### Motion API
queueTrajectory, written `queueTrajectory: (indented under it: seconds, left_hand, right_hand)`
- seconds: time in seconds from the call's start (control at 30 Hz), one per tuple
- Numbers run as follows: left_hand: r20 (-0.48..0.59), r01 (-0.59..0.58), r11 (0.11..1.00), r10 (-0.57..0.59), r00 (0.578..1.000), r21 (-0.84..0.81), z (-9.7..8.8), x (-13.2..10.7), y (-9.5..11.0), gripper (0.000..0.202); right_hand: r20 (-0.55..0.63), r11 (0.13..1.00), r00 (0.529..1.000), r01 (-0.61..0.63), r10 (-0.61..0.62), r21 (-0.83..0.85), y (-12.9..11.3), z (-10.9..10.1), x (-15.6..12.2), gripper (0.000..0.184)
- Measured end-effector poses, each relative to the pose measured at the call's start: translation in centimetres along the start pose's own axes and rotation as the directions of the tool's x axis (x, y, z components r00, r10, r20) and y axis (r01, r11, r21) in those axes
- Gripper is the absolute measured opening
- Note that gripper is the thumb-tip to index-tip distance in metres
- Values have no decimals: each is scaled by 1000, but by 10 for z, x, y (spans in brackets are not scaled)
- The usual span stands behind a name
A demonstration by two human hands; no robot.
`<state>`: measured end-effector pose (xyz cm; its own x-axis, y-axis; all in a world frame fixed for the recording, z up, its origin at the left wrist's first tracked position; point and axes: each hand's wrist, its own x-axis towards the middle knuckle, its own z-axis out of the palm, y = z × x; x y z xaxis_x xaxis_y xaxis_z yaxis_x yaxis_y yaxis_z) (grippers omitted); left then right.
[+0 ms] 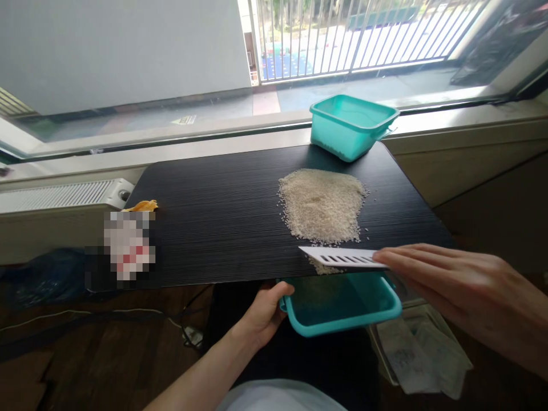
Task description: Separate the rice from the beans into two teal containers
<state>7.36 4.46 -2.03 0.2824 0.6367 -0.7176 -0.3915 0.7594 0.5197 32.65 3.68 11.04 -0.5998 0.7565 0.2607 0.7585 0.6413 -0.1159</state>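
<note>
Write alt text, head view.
The right hand holds a white slotted tool at the near edge of a black table, by pale grains; the left hand holds a teal bin below that edge. A second teal bin stands at the far right corner.

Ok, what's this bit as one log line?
left hand: holding nearer teal tub at edge of black table | right hand: holding white slotted tool | pale grains: piled on table | farther teal tub: far-right corner
</note>
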Motion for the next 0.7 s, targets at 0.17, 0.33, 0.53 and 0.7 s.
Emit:
queueTrajectory:
  seconds: [0.17,0.33,0.53,0.7]
  left_hand:
    - [-1,50,999,-50,999,1,0,3,1,18]
    - [-20,31,1000,-31,999,-1,1,2,2,17]
    - [-24,41,999,-41,999,-7,1,2,1,15]
    - [-25,49,999,-49,998,-9,0,2,2,13]
  right_hand:
    - [11,999,999,-43,43,18,-9,-3,-31,43]
    - [-13,993,995,-98,97,-73,1,-5,-29,35]
    - [11,998,998,-62,62,-21,2,-1,-38,43]
    - [1,989,992,-128,129,-75,3,-2,-52,49]
